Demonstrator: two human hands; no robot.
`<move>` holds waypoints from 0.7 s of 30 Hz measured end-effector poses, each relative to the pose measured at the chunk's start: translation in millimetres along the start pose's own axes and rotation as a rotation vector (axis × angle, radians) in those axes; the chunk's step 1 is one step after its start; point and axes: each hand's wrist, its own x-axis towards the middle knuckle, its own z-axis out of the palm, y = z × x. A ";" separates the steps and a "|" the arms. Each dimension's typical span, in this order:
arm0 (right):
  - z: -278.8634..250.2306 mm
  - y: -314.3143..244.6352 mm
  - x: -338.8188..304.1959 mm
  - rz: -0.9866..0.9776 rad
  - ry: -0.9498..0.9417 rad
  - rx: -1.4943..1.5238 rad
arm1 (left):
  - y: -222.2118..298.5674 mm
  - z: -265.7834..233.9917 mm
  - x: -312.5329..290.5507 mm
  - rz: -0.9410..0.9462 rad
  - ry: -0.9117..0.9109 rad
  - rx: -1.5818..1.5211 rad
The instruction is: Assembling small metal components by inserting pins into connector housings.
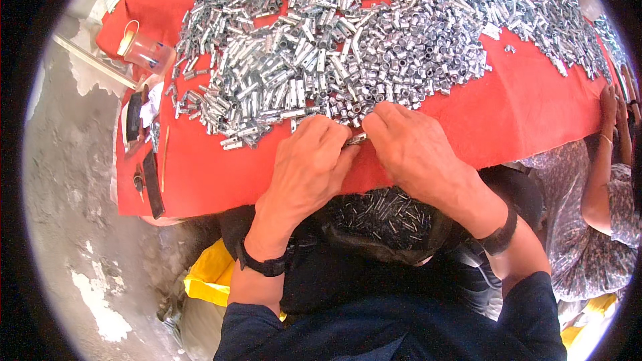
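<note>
My left hand (311, 159) and my right hand (409, 148) meet over the near edge of a red cloth (515, 110). Pinched between their fingertips is a small shiny metal tube (358, 138), mostly hidden by the fingers. Just beyond them spreads a heap of loose silver parts. Longer tubes with small holes (267, 83) lie toward the left, and short round collars (414, 47) are gathered in the middle. Below my hands, a dark container (428, 237) on my lap holds many thin metal pins (388, 217).
A clear plastic cup (148, 55) lies at the far left, near a dark flat bar (152, 185) and a thin wooden stick (164, 160). At the right edge sits another person, whose hand (607, 108) rests by the cloth. A yellow bag (208, 277) is at lower left, near a worn wall (60, 180).
</note>
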 end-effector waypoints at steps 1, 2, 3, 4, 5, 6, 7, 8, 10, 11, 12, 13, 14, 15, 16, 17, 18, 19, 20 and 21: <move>0.5 0.6 -0.3 0.057 0.026 0.045 | -0.6 -0.5 -0.3 0.001 0.000 0.000; 0.8 1.4 -0.6 0.115 0.052 0.091 | -1.3 -0.7 -0.7 0.005 0.010 -0.031; -1.1 3.8 -0.8 0.111 0.053 0.091 | -1.6 -2.1 -0.8 0.009 0.022 -0.059; -4.3 7.6 -2.0 0.125 0.122 0.185 | -1.3 -3.5 -0.4 0.007 0.024 -0.057; -7.0 9.3 -1.8 0.138 0.191 0.279 | -0.6 -5.0 0.1 0.014 0.028 -0.089; -11.9 6.4 -0.3 0.137 0.189 0.279 | -0.9 -5.5 0.1 0.020 0.032 -0.123; -19.7 1.7 1.0 0.291 0.132 0.493 | -1.6 -5.3 -0.3 0.018 0.033 -0.123; -23.7 -1.4 1.6 0.445 0.072 0.705 | -2.5 -4.9 -0.6 0.027 0.054 -0.150; -24.9 -0.7 0.3 0.467 0.026 0.758 | -2.7 -4.5 -0.3 0.037 0.074 -0.178; -25.1 -0.2 -0.5 0.487 -0.020 0.810 | -1.9 -5.0 -0.7 0.021 0.062 -0.223; -24.2 -0.7 -1.3 0.487 -0.022 0.811 | -1.3 -5.7 -1.3 0.005 0.049 -0.268; -22.9 -1.1 -2.2 0.527 -0.030 0.908 | -1.3 -6.0 -1.2 0.002 0.049 -0.268; -21.4 -1.2 -2.9 0.566 -0.038 1.005 | -1.4 -6.0 -0.5 0.013 0.051 -0.286; -19.4 -0.7 -3.5 0.567 -0.039 1.005 | -1.8 -5.7 0.4 0.026 0.053 -0.306; -17.1 -0.1 -4.3 0.555 -0.011 1.029 | -2.4 -5.4 0.4 0.026 0.053 -0.307; -16.0 0.2 -4.8 0.542 0.017 1.054 | -3.3 -5.3 0.3 0.038 0.052 -0.300; -16.2 0.1 -4.7 0.541 0.016 1.054 | -3.9 -5.7 0.1 0.051 0.052 -0.292; -16.5 0.0 -4.7 0.537 0.022 1.057 | -3.9 -5.9 0.2 0.050 0.052 -0.291; -16.7 -0.1 -4.7 0.532 0.027 1.059 | -3.7 -6.0 0.4 0.049 0.056 -0.290; -16.6 -0.2 -5.3 0.533 0.027 1.059 | -3.1 -5.6 0.7 0.048 0.058 -0.291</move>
